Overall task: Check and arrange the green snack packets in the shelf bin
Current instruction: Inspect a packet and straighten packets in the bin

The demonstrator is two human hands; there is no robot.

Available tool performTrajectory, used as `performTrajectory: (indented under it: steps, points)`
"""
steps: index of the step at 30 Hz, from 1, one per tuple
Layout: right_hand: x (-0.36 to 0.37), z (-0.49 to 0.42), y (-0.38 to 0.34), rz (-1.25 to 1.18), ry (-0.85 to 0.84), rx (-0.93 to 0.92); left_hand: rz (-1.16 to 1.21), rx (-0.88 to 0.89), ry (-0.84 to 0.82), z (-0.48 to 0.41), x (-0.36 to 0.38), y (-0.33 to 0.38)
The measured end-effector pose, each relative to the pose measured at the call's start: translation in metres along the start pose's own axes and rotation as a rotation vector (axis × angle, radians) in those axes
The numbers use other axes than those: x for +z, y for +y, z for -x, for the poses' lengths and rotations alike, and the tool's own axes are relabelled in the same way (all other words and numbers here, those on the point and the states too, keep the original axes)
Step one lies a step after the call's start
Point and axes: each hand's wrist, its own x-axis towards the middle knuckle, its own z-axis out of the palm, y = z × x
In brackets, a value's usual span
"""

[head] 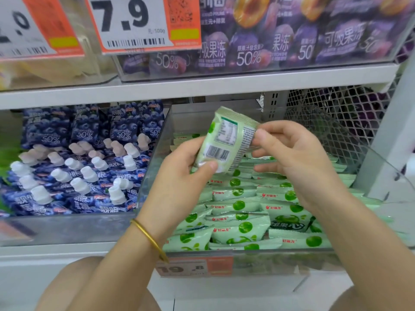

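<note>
Hands of one person hold up a single pale green plastic snack packet point(225, 140) above the clear plastic shelf bin point(152, 158), its back side with a barcode and a printed table turned toward the camera. The left hand point(179, 176) grips the packet's lower end, thumb pressed on the front just beside the barcode and the other fingers curled behind it. The right hand point(298, 158) pinches the packet's right edge between thumb and forefinger, with the remaining fingers loosely bent below. The packet is tilted, its top end leaning to the far left. Under it the bin holds many more green snack packets point(242, 227), lying flat in overlapping rows from the near wall to the far one, each printed with round green fruit and a small red logo. A thin gold bangle point(149, 237) sits on the left wrist. An orange and white price label point(195, 267) reading 19.8 hangs on the bin's near face. To the left, a neighbouring bin is full of dark blue spouted pouches with white caps point(85, 167). On the white shelf board point(202, 86) above stand purple fruit jelly pouches point(258, 41), with a large white price card marked 7.9 point(130, 23) hanging in front. White wire mesh point(336, 113) closes the far right side.
</note>
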Motion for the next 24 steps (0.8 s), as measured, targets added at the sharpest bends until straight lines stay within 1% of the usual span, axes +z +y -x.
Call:
performTrajectory:
  steps: [1, 3, 5, 7, 11, 17, 24]
  points:
    - [0.000, -0.001, 0.002, 0.035, 0.010, 0.009, 0.104, -0.042, -0.015, 0.001, -0.001, 0.001]
    - [0.001, -0.002, 0.003, -0.004, -0.036, 0.060, 0.244, -0.108, -0.046, 0.002, -0.001, 0.001]
    - [0.004, -0.001, 0.001, -0.075, -0.109, 0.086, 0.328, -0.141, -0.083, 0.003, -0.001, 0.000]
    - [0.006, 0.001, -0.001, -0.076, -0.126, 0.064, 0.369, -0.150, -0.124, 0.002, -0.001, -0.003]
    - [0.005, 0.000, -0.001, -0.092, -0.089, 0.038, 0.372, -0.123, -0.192, 0.001, -0.001, -0.008]
    - [0.005, 0.000, 0.000, -0.088, -0.076, 0.054, 0.305, -0.080, -0.207, 0.001, 0.000, -0.008]
    - [0.004, -0.001, 0.000, -0.069, -0.077, 0.074, 0.284, -0.064, -0.207, 0.001, 0.000, -0.007]
